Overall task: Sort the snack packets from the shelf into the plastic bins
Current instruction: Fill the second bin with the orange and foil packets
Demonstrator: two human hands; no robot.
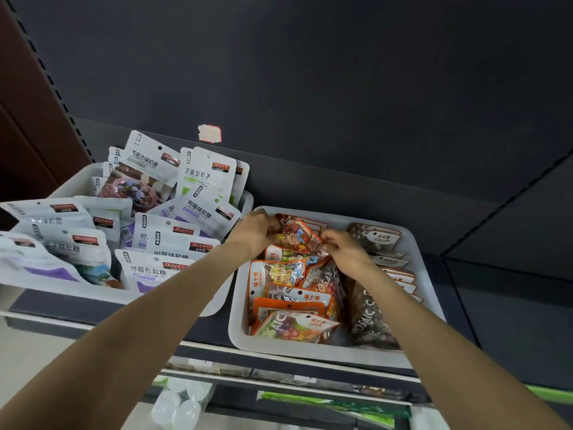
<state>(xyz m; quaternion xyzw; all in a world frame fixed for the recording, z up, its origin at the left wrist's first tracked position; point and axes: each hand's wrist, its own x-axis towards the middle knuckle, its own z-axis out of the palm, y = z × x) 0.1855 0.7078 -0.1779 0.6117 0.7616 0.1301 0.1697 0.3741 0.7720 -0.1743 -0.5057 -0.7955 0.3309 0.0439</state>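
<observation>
Fingertips (273,226) hidden behind orange packet (299,237)

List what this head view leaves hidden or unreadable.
- Fingertips of the left hand and right hand: curled into the orange candy packet.
- Left bin: cut by the left edge.
- Price sticker: too small.
- Lower shelf items: blurred.

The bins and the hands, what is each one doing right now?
Left hand: grips the orange candy packet at its left edge.
Right hand: pinches the same packet at its right edge.
Orange candy packet: held up over the right bin.
Right bin: holds orange packets on the left, brown ones on the right.
Left bin: crowded with white packets, many upright.
</observation>
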